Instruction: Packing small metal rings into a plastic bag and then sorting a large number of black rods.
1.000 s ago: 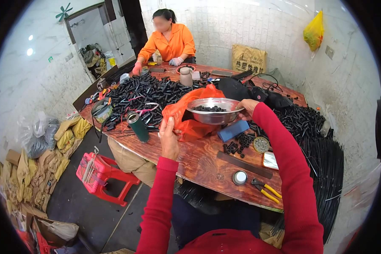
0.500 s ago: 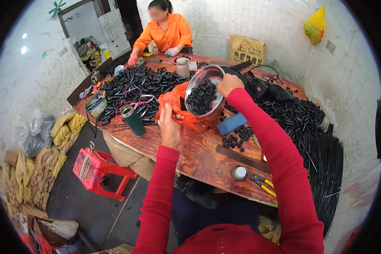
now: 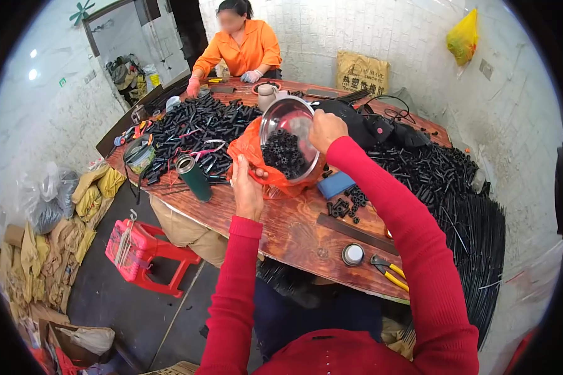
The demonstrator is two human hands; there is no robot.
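Shiny metal is forming the round bowl (image 3: 301, 115), which the person is holding in the air above the wooden table (image 3: 288, 228), with its hollow side facing the camera. The right hand (image 3: 327, 130) is the nearer one to it, and its fingers are gripping the bowl at the upper right rim. The left hand (image 3: 248, 192) is staying lower and to the left, and its fingers are gripping an orange plastic bag (image 3: 243, 149) by the thin film. Between the two hands the bowl is leaning strongly. Being round, it is showing no long axis, but its slope is running from the right hand down toward the bag, and small black pieces (image 3: 284, 156) are lying together in its lower part. The lower rim is overlapping the bag; the bag's mouth is hiding behind the metal, so I cannot tell if the rim is inside it.

On the left, a dark green flask (image 3: 196, 181) is standing. A blue block (image 3: 336, 185) is lying just right of the bag, near loose black rings (image 3: 339, 209). Farther away, black tubes (image 3: 197, 128) are forming a wide heap.
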